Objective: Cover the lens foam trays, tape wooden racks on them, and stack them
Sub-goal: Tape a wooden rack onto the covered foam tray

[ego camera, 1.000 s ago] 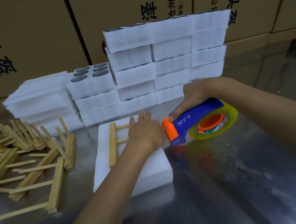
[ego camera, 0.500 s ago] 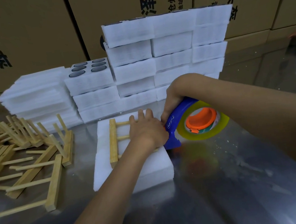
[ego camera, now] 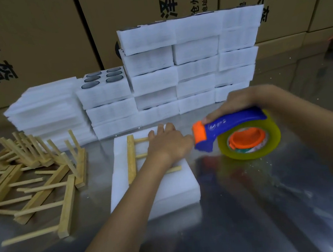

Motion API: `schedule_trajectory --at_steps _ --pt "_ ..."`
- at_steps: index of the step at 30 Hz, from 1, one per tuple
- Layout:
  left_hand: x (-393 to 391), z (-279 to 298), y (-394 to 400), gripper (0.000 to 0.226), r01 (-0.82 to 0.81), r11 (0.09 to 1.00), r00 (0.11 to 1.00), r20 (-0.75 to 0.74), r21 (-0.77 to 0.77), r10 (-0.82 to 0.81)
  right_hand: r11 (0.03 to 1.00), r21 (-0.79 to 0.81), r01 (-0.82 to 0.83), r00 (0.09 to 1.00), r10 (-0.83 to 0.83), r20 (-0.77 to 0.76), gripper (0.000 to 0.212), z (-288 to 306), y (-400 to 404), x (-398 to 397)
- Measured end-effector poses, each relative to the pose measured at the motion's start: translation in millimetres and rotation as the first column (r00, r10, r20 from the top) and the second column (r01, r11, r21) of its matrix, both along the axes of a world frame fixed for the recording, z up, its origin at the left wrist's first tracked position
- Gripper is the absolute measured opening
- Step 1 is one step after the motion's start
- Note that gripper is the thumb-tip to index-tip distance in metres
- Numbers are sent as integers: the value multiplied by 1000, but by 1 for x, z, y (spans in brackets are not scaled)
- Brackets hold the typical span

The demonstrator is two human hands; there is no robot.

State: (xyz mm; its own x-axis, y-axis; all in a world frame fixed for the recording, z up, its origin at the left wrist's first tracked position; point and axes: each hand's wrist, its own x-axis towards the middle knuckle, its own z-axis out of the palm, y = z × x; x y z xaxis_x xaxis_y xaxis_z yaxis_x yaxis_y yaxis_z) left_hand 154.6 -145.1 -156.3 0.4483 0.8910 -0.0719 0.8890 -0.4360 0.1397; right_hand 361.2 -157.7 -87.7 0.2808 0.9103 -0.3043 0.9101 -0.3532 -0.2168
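Observation:
A covered white foam tray lies on the steel table in front of me. A wooden rack lies flat on its top. My left hand presses down on the rack's right part with flat fingers, hiding that part. My right hand grips a blue and orange tape dispenser holding a roll of clear tape. The dispenser's orange head sits just right of my left hand, at the tray's right edge.
A wall of stacked foam trays stands behind, one open tray showing dark lenses. Flat foam covers are piled at the left. Several loose wooden racks lie at the left. Cardboard boxes close the back.
The dispenser tilted down against the tray's right side half a second ago, and has swung back up and to the right. My left hand has stayed on the rack.

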Motion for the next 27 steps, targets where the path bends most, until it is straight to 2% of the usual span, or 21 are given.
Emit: schedule_trajectory --at_steps 3,5,7,12,15,20,23,25,27 --pt "-2 4 5 42 5 999 999 41 -53 -3 985 140 101 979 -73 -193 94 11 -16 38" --pt "-4 8 8 39 20 995 998 57 -98 -14 970 199 141 969 -93 -230 99 13 -24 50" --pt "-6 11 10 33 38 992 997 69 -117 -30 936 278 216 958 -148 -245 93 10 -33 52" --pt "-10 12 11 26 26 995 996 86 -99 -17 750 558 355 924 -189 -333 84 -19 -34 42" --pt "-8 10 8 20 -32 997 991 125 -63 40 638 703 315 948 -179 -262 84 -49 -33 27" --pt "-3 4 -1 8 -43 995 989 147 87 30 647 756 97 982 -185 32 77 -85 -37 -2" --pt "-2 4 -3 19 -16 994 996 85 108 7 665 746 -27 970 -162 180 74 -94 -38 -14" --pt "-1 4 -5 29 -20 997 999 36 78 18 682 729 -61 961 -158 228 74 -98 -40 -19" --pt "3 4 -4 42 -38 997 996 -74 65 43 703 707 -75 956 -152 252 72 -98 -41 -21"
